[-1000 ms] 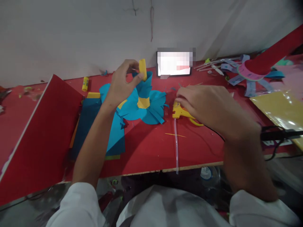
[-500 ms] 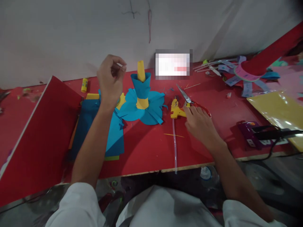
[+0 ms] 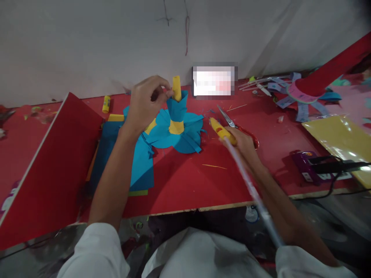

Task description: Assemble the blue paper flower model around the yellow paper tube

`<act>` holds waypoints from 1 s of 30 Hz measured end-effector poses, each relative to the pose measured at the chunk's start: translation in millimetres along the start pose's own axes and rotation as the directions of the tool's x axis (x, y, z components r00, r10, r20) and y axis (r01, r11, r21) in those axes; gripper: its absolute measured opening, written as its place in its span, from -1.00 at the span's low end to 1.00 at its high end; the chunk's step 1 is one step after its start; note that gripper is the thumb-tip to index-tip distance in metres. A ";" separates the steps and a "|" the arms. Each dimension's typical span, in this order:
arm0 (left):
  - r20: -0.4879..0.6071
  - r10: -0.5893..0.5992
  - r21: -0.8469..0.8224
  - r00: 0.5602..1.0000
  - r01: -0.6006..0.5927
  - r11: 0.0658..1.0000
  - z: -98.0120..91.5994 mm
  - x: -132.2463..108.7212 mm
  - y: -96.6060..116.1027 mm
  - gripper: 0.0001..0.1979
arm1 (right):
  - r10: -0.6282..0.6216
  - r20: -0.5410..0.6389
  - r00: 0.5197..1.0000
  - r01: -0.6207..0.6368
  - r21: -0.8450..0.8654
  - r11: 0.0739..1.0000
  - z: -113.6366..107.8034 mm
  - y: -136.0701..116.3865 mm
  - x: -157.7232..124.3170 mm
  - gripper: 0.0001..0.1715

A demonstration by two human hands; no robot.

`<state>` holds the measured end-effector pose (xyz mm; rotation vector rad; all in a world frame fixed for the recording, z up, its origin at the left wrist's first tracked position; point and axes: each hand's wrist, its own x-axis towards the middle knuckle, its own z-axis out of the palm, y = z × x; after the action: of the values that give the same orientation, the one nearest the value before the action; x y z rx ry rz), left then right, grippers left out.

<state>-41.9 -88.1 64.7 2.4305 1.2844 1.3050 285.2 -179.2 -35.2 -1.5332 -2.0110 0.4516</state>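
Observation:
My right hand (image 3: 242,141) grips a yellow hot glue gun (image 3: 220,130), its nozzle pointing up and left. A long clear glue stick (image 3: 255,195) trails from the gun's back toward my right forearm. My left hand (image 3: 149,98) has its fingertips pinched at the left rim of the paper flower (image 3: 177,111), a blue paper cup with a yellow paper roll (image 3: 176,88) standing in it. Below the cup are a yellow band and wide blue petals lying on the table. Red-handled scissors (image 3: 228,117) lie partly open beyond my right hand.
Blue paper sheets (image 3: 142,170) lie at the left beside an upright red board (image 3: 58,166). A yellow glue stick tube (image 3: 106,104) stands behind them. A bright screen (image 3: 213,81) leans at the wall. On the right are a purple box (image 3: 307,166) and a yellow plastic packet (image 3: 342,139).
My right hand has lifted the glue gun off the table and turned it, swinging its clear stick toward me. My left hand has moved right and down to the flower's rim.

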 end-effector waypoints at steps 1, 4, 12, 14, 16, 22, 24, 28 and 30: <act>0.045 0.020 0.029 0.999 -0.022 0.999 -2.1 0.3 -2.2 -0.78 | 0.045 -0.001 0.999 -0.045 0.091 0.995 -2.1 -2.4 3.2 -0.74; 0.190 0.017 0.116 0.982 -0.040 0.992 -6.7 -0.4 -11.2 -0.78 | 0.209 -0.011 0.978 -0.192 0.350 0.917 -9.1 -15.1 13.3 -0.67; 0.328 -0.019 0.152 0.944 -0.033 0.988 -10.3 -1.9 -7.5 -0.81 | 0.048 0.140 0.989 -0.135 0.721 0.680 -34.9 -60.8 42.9 -0.48; 0.358 -0.005 0.172 0.934 -0.060 0.983 -10.5 -1.1 -5.2 -0.80 | 0.023 0.141 0.990 -0.118 0.720 0.684 -38.5 -67.3 50.0 -0.48; 0.363 -0.001 0.190 0.932 -0.072 0.979 -10.2 -0.7 -4.3 -0.80 | 0.003 0.146 0.989 -0.104 0.693 0.713 -39.7 -71.3 56.5 -0.47; 0.362 0.013 0.194 0.932 -0.089 0.977 -8.5 -1.4 -0.9 -0.80 | -0.028 0.175 0.984 -0.089 0.624 0.776 -34.6 -74.8 69.2 -0.45; 0.360 0.016 0.193 0.933 -0.091 0.977 -7.9 -1.4 0.1 -0.79 | -0.016 0.192 0.981 -0.104 0.597 0.796 -33.0 -75.5 70.8 -0.45; 0.357 0.007 0.195 0.934 -0.082 0.977 -7.1 -1.2 -1.0 -0.80 | 0.011 0.232 0.973 -0.138 0.540 0.830 -32.6 -76.9 72.2 -0.51; 0.359 0.006 0.189 0.933 -0.079 0.979 -7.0 -1.1 -1.7 -0.79 | 0.010 0.240 0.971 -0.137 0.519 0.844 -33.1 -76.4 73.1 -0.54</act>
<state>-48.4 -89.7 67.6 2.6798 1.3189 0.7163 233.7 -133.7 51.7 -1.2450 -1.7725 1.1623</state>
